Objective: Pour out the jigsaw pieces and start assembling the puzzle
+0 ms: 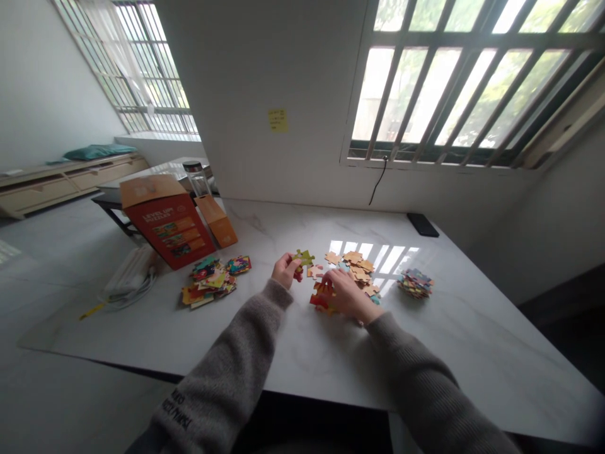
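My left hand point(285, 271) is closed around a few puzzle pieces, a green puzzle piece point(304, 257) on top and a reddish edge below it. My right hand point(346, 294) is bent downward with its fingertips on red and orange puzzle pieces point(321, 299); the palm hides part of them. Between the two hands lies a pale pinkish puzzle piece point(314, 272). Just beyond my right hand, a loose heap of tan, back-side-up puzzle pieces point(360, 268) spreads over the table, with a few bluish ones at its edge.
A mixed pile of colourful pieces point(212, 282) lies left, a neat stack point(415, 283) right. Behind the left pile stand a red puzzle box point(165, 221), an orange box point(217, 222) and a glass bottle point(198, 180). A white power strip point(130, 274) and a phone point(422, 224) rest on the white table point(302, 359).
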A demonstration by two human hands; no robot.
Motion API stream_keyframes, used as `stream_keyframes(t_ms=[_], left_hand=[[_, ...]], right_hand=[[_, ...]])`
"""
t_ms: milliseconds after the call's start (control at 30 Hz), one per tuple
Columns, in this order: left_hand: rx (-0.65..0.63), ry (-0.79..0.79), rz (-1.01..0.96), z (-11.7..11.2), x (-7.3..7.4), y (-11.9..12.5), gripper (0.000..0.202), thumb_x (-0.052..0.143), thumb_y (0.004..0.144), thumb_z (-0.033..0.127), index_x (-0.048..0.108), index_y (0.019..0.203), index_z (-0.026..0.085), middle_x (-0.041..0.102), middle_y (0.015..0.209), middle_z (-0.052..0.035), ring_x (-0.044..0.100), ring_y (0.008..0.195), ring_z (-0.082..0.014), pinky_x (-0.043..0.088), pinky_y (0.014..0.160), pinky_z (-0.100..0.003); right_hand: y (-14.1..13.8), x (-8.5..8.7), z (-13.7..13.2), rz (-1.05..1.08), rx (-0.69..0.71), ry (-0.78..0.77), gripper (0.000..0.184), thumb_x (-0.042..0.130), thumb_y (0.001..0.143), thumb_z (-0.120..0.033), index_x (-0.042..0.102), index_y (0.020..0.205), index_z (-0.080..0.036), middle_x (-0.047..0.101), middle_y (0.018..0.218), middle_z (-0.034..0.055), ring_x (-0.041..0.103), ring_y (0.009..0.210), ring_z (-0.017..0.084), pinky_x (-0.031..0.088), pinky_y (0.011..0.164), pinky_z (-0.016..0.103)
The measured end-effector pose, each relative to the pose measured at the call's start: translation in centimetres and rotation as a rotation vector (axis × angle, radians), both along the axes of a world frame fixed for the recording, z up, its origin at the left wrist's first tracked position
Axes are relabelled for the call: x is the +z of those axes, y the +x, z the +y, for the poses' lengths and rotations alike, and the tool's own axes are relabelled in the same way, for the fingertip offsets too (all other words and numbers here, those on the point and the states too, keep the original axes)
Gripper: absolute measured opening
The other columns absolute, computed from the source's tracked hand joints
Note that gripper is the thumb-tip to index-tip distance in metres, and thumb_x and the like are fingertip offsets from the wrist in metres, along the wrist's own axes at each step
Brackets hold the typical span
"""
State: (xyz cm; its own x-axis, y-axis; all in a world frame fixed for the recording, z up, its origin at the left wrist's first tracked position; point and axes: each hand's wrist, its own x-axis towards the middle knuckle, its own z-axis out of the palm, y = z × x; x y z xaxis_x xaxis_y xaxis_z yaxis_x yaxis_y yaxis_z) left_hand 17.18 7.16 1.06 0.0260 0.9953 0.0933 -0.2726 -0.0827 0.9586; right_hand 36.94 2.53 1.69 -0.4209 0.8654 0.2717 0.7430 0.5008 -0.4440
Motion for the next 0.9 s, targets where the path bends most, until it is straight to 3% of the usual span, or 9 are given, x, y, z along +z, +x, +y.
stream_keyframes(t_ms=[67, 133, 233, 333, 500, 600, 667, 767, 900], left_hand=[[0.011, -0.001, -0.015, 0.0, 0.1, -0.1, 0.03, 0.067, 0.069, 0.038, 0.045, 0.078, 0.019, 0.052, 0.049, 0.0067, 0.048, 0.036, -0.0089, 0.04, 0.036, -0.022], [0.018, -0.001, -0.035, 0.1, 0.1, -0.1, 0.029, 0.067, 0.07, 0.037, 0.045, 0.078, 0.019, 0.052, 0.049, 0.0072, 0.048, 0.036, -0.0089, 0.04, 0.036, -0.021], [0.013, -0.001, -0.048, 0.2, 0.0, -0.1, 0.03, 0.067, 0.069, 0.038, 0.045, 0.078, 0.019, 0.051, 0.049, 0.0075, 0.048, 0.035, -0.0089, 0.039, 0.035, -0.021], [0.011, -0.008, -0.04, 0.3, -0.2, -0.1, 0.031, 0.068, 0.068, 0.038, 0.044, 0.077, 0.02, 0.052, 0.048, 0.0073, 0.048, 0.035, -0.0092, 0.038, 0.035, -0.021], [0.014, -0.028, -0.02, 0.4, -0.3, -0.1, 0.031, 0.068, 0.067, 0.039, 0.045, 0.076, 0.02, 0.053, 0.048, 0.0064, 0.048, 0.035, -0.0095, 0.038, 0.035, -0.021], [0.013, -0.018, -0.021, 0.3, -0.3, -0.1, 0.03, 0.067, 0.068, 0.038, 0.045, 0.076, 0.019, 0.052, 0.048, 0.0067, 0.047, 0.035, -0.0089, 0.038, 0.035, -0.021], [0.004, -0.009, -0.026, 0.2, -0.2, -0.1, 0.029, 0.067, 0.069, 0.037, 0.045, 0.077, 0.019, 0.052, 0.049, 0.0069, 0.048, 0.036, -0.0085, 0.039, 0.036, -0.02], [-0.006, 0.0, -0.029, 0.1, -0.1, -0.1, 0.028, 0.067, 0.07, 0.036, 0.046, 0.078, 0.019, 0.053, 0.051, 0.0068, 0.048, 0.037, -0.0085, 0.039, 0.037, -0.021], [0.013, -0.005, -0.03, 0.1, 0.0, -0.1, 0.029, 0.067, 0.07, 0.036, 0.046, 0.078, 0.019, 0.053, 0.051, 0.0069, 0.048, 0.036, -0.0087, 0.04, 0.036, -0.021]], right_hand=[[0.3, 0.4, 0.8, 0.175, -0.011, -0.129, 0.015, 0.06, 0.086, -0.034, 0.062, 0.089, -0.019, 0.063, 0.077, 0.0018, 0.055, 0.072, 0.016, 0.044, 0.071, 0.03], [0.7, 0.6, 1.8, 0.334, -0.066, -0.172, 0.018, 0.055, 0.087, -0.034, 0.064, 0.088, -0.019, 0.061, 0.07, -0.0007, 0.053, 0.063, 0.013, 0.042, 0.062, 0.026], [1.0, 0.5, 3.1, 0.469, -0.171, -0.144, 0.022, 0.054, 0.085, -0.034, 0.067, 0.092, -0.018, 0.062, 0.069, -0.0006, 0.053, 0.062, 0.013, 0.041, 0.059, 0.025], [0.7, 0.0, 3.9, 0.493, -0.136, -0.169, 0.024, 0.053, 0.085, -0.031, 0.069, 0.097, -0.018, 0.067, 0.076, 0.0019, 0.057, 0.065, 0.014, 0.044, 0.062, 0.026], [1.0, -0.7, 3.7, 0.328, -0.053, -0.023, 0.026, 0.054, 0.087, -0.023, 0.066, 0.109, -0.02, 0.069, 0.097, 0.0062, 0.059, 0.074, 0.015, 0.048, 0.073, 0.03], [2.3, -0.1, 2.8, 0.117, -0.043, 0.088, 0.02, 0.054, 0.089, -0.023, 0.069, 0.102, -0.02, 0.066, 0.098, 0.0086, 0.056, 0.087, 0.02, 0.046, 0.084, 0.037], [3.1, 0.4, 1.7, -0.023, -0.026, 0.095, 0.018, 0.06, 0.088, -0.031, 0.07, 0.1, -0.022, 0.063, 0.1, 0.0094, 0.052, 0.098, 0.024, 0.043, 0.09, 0.041], [3.6, 0.5, -0.1, -0.18, 0.029, 0.069, 0.036, 0.072, 0.078, -0.045, 0.068, 0.108, -0.025, 0.058, 0.115, 0.0103, 0.045, 0.111, 0.029, 0.038, 0.097, 0.046], [3.0, 0.3, -1.7, -0.26, 0.119, 0.05, 0.051, 0.08, 0.069, -0.048, 0.064, 0.11, -0.024, 0.051, 0.126, 0.0108, 0.036, 0.124, 0.032, 0.031, 0.104, 0.047]])
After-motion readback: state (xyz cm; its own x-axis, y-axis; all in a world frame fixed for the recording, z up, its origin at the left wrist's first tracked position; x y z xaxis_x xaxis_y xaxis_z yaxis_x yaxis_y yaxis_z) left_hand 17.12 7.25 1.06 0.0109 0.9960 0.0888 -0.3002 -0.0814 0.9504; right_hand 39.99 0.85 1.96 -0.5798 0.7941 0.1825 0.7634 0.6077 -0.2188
